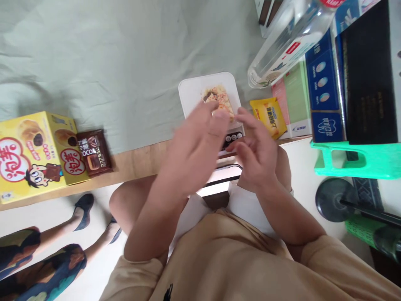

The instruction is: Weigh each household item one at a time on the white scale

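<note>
Snack packet (218, 100) lies on the white kitchen scale (194, 90), at twelve o'clock from your hands. Your left hand (197, 142) hovers released, fingertips at the packet's near edge, and your right hand (257, 150) hangs loosely curled, holding nothing, by the scale's buttons (233, 138). Weighing looks underway; next you'd need both hands clear of the platform.

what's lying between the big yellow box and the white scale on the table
In the head view, a brown snack packet lies beside the yellow box; from there to the white scale is bare green cloth.
</note>
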The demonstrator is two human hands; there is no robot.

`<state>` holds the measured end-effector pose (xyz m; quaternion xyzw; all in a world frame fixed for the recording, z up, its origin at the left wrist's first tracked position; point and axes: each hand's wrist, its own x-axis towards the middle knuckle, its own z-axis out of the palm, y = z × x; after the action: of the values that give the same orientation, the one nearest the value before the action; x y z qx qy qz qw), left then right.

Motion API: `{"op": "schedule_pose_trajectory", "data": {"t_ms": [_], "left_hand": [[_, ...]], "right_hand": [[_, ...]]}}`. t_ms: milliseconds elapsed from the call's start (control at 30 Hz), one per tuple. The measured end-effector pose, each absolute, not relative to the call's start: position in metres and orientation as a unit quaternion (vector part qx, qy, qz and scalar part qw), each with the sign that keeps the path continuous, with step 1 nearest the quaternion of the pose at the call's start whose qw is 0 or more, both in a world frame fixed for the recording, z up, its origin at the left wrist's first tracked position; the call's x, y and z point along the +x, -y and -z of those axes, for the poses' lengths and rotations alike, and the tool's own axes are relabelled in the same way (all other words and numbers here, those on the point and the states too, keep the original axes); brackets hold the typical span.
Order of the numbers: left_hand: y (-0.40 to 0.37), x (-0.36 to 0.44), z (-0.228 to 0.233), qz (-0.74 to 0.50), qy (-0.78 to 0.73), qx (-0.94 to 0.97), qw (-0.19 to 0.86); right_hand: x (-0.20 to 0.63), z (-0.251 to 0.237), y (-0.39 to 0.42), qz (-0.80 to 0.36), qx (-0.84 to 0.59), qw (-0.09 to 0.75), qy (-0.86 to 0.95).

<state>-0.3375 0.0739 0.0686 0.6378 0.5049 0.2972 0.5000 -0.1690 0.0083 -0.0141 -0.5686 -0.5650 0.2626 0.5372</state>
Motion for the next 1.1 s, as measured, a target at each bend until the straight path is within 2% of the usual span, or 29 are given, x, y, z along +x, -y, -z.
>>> {"op": "schedule_pose_trajectory", "data": {"t_ms": [100, 167, 300, 400, 567, 700, 800, 967, 1100], "left_hand": [[-0.096, -0.354, -0.053, -0.442, -0.484, 0.611, 0.445], [-0.11, -0.364, -0.043, -0.503, -0.488, 0.587, 0.405], [-0.124, -0.378, -0.032, -0.535, -0.532, 0.57, 0.325], [-0.127, -0.379, -0.028, -0.562, -0.497, 0.585, 0.308], [-0.123, -0.371, -0.028, -0.645, -0.41, 0.574, 0.292], [-0.123, -0.366, -0.032, -0.587, -0.453, 0.639, 0.205], [-0.128, -0.367, -0.031, -0.569, -0.457, 0.651, 0.21], [-0.126, -0.372, -0.031, -0.582, -0.406, 0.653, 0.266], [-0.116, -0.374, -0.041, -0.606, -0.377, 0.627, 0.314]], "right_hand": [[-0.162, 0.031, -0.001, -0.17, -0.524, 0.64, 0.535], [-0.158, 0.038, 0.002, -0.151, -0.521, 0.66, 0.519], [-0.159, 0.043, -0.001, -0.171, -0.509, 0.685, 0.493], [-0.165, 0.04, -0.004, -0.186, -0.49, 0.704, 0.479], [-0.162, 0.042, -0.003, -0.219, -0.472, 0.704, 0.483], [-0.155, 0.047, 0.001, -0.209, -0.526, 0.656, 0.499], [-0.156, 0.049, 0.001, -0.2, -0.562, 0.632, 0.495], [-0.167, 0.047, -0.001, -0.193, -0.551, 0.654, 0.48], [-0.167, 0.032, -0.004, -0.085, -0.577, 0.634, 0.508]]}}
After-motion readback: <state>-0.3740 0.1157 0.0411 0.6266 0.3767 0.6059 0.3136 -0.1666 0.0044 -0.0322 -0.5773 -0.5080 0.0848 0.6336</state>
